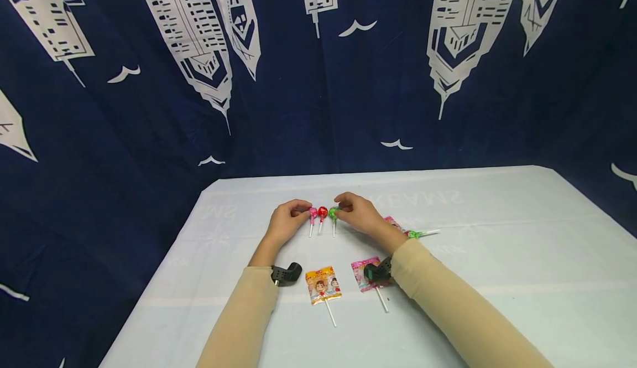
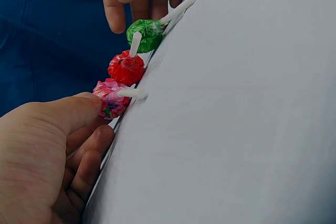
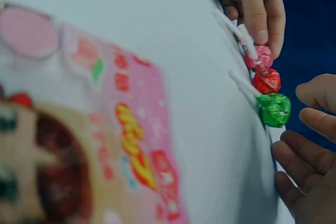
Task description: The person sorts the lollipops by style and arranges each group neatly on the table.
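Three wrapped lollipops stand side by side on the white table, sticks toward the person: a pink lollipop [image 1: 313, 213], a red lollipop [image 1: 322, 212] and a green lollipop [image 1: 333, 213]. At the pink one, my left hand [image 1: 288, 221] pinches the candy between thumb and fingers, as the left wrist view shows its thumb [image 2: 79, 109] against the wrapper. My right hand [image 1: 360, 213] is beside the green lollipop; in the right wrist view its fingers [image 3: 302, 153] are spread and apart from that candy [image 3: 274, 109]. The red one sits between, touched by neither hand.
Nearer the person lie an orange flat-packet lollipop [image 1: 322, 286] and a pink flat-packet lollipop [image 1: 362, 271], partly under the right wrist camera. Behind the right forearm, another green lollipop [image 1: 414, 234] and a pink packet [image 1: 392, 222] lie on the table [image 1: 497, 279]. A dark blue curtain hangs behind.
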Demonstrator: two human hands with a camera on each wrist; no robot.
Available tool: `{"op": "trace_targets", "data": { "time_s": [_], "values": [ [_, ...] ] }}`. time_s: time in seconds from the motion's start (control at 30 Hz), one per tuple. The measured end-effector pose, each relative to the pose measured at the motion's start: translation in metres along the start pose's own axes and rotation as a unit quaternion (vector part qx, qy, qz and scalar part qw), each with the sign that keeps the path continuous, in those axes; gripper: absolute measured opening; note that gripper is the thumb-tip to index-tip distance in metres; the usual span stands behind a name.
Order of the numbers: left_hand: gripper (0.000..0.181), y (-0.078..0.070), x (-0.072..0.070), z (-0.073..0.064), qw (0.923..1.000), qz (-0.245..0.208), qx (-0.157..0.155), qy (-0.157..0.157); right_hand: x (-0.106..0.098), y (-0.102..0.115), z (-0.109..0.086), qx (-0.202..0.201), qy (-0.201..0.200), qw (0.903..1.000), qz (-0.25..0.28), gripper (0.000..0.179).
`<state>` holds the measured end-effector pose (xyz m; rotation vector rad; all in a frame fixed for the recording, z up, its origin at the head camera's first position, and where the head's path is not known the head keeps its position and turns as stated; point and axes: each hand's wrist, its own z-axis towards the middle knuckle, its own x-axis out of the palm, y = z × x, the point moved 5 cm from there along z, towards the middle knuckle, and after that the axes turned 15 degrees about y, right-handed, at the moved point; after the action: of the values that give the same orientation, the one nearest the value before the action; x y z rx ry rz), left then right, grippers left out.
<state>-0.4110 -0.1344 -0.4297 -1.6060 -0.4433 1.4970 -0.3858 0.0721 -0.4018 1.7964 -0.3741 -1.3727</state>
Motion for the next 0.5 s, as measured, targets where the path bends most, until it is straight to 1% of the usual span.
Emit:
{"op": "trace_targets", "data": {
  "time_s": [0.23, 0.33, 0.5],
  "values": [
    [0.019, 0.0, 0.0, 0.0, 1.0, 0.001, 0.002, -0.002, -0.005, 0.008, -0.012, 0.004, 0.035, 0.999, 0.027, 0.046],
    [0.019, 0.0, 0.001, 0.0, 1.0, 0.002, 0.005, -0.002, -0.007, 0.011, -0.019, -0.002, 0.041, 0.9986, 0.032, 0.047],
    [0.019, 0.0, 0.0, -0.001, 1.0, 0.004, 0.006, -0.005, -0.013, 0.014, -0.031, -0.021, 0.04, 0.9984, 0.035, 0.046]
  ]
}}
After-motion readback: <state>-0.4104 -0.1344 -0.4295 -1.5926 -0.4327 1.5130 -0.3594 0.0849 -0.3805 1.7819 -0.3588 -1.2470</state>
